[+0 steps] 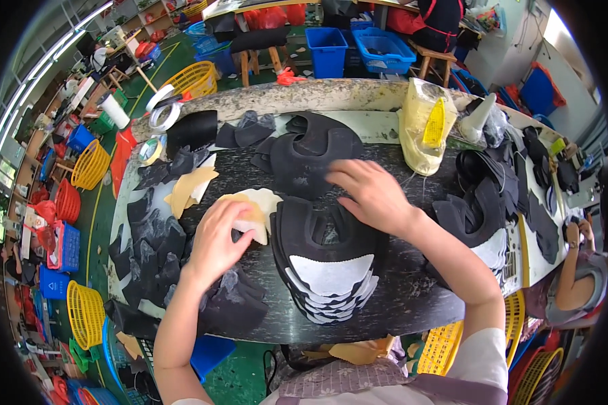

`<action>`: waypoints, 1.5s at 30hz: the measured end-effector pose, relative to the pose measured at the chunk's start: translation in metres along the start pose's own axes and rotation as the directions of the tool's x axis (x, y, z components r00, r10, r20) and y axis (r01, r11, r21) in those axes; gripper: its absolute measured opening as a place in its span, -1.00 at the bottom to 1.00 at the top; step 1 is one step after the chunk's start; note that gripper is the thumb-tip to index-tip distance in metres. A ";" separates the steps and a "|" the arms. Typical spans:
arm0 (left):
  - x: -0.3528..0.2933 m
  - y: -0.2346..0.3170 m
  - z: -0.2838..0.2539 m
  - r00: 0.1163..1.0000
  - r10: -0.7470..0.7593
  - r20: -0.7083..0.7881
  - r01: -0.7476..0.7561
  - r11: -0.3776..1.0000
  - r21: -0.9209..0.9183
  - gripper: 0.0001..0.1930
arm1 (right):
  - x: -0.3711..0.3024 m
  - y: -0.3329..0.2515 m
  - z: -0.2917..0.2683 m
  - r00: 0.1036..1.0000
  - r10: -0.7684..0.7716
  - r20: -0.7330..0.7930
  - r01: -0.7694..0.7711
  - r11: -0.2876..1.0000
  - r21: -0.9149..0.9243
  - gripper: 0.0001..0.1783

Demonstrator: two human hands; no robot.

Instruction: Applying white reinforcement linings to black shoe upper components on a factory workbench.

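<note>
My left hand (217,235) is over a small pile of cream and white cut pieces (267,201), its fingertips touching their near edge and its thumb spread apart. My right hand (370,192) reaches in from the right with fingers apart, their tips at the edge of dark U-shaped shoe-upper pieces (304,160). Whether they touch these is blurred. Between and below my hands lies a stack of black U-shaped uppers (327,246), with scalloped white patches (332,271) fanned out along its near end.
Loose dark cut pieces (152,236) cover the table's left side. Tan pieces (190,189) and a tape roll (150,151) lie beyond. A yellowish bag (422,131) stands at the far right, near more black uppers (476,216). Another person (577,280) sits at right.
</note>
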State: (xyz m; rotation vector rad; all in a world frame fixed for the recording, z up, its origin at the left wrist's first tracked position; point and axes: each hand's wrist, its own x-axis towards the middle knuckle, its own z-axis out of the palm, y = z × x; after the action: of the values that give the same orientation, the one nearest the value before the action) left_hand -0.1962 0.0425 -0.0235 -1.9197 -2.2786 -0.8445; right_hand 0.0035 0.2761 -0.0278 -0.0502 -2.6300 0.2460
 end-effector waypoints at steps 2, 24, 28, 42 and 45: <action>0.010 -0.016 0.005 0.987 0.093 0.129 -0.099 0.994 0.044 -0.50 | 0.016 0.028 0.040 0.996 -0.090 0.010 0.090 0.995 0.045 -0.64; 0.011 -0.074 0.034 0.966 -0.228 -0.125 0.176 0.927 -0.333 -0.79 | 0.049 -0.075 0.058 0.962 -0.272 -0.017 0.269 0.940 0.208 -0.69; 0.000 -0.052 -0.030 0.614 -0.452 -0.647 -0.052 0.795 -0.604 -0.82 | 0.071 -0.069 0.115 0.956 -0.208 0.207 0.183 0.974 0.132 -0.61; -0.008 0.075 -0.018 0.894 0.388 -0.222 -0.419 0.901 -0.113 -0.90 | -0.014 -0.101 -0.018 0.995 -0.091 0.031 0.040 0.681 0.731 -0.83; -0.015 0.089 -0.028 0.957 0.039 -0.288 -0.192 0.828 -0.526 -0.88 | -0.028 -0.107 -0.034 0.999 -0.027 0.020 0.002 0.650 0.760 -0.86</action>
State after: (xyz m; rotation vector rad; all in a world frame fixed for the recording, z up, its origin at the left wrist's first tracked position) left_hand -0.1192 0.0247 0.0285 -1.9411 -1.8635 -1.7763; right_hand 0.0458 0.1743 0.0078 0.2653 -2.3304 1.3386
